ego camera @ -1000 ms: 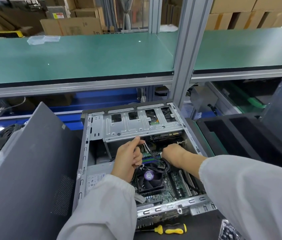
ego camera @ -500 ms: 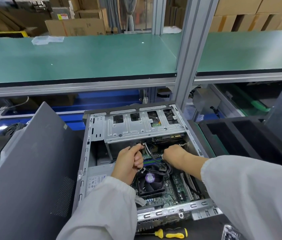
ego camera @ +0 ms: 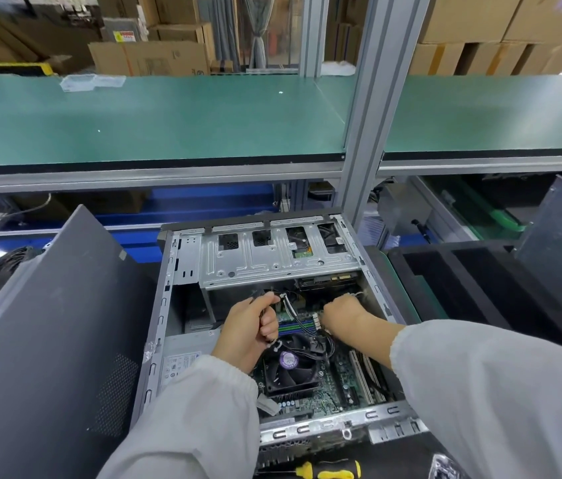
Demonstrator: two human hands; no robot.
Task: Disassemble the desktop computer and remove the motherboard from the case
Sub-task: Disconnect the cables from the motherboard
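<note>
A long green workbench shelf (ego camera: 169, 122) on a grey metal frame (ego camera: 373, 108) spans the room, with stacked cardboard boxes (ego camera: 500, 25) behind it. Below, a dark grey side panel (ego camera: 48, 340) leans at the left of an open computer case (ego camera: 165, 305), which lies on its side with the interior facing up. To the right sits a black foam tray (ego camera: 452, 288) with long slots. A silver drive cage (ego camera: 272, 257) fills the far end of the case; the green motherboard (ego camera: 331, 388) lies flat on the case floor at the near end, still inside, with a black cooling fan (ego camera: 290, 368) (purple sticker at its hub) sitting on it.

A person in white sleeves (ego camera: 497, 392) reaches in with both hands, which are near each other but apart, just beyond the fan. The left hand (ego camera: 248, 333) is curled around a bundle of black cables (ego camera: 302, 323) rising from the board. The right hand (ego camera: 341, 316) is closed with its fingers turned down at a white connector (ego camera: 316, 319) by the board's edge; whether it pinches the connector or a wire cannot be told from here. A yellow-and-black screwdriver (ego camera: 328, 470) lies on the bench in front of the case.
</note>
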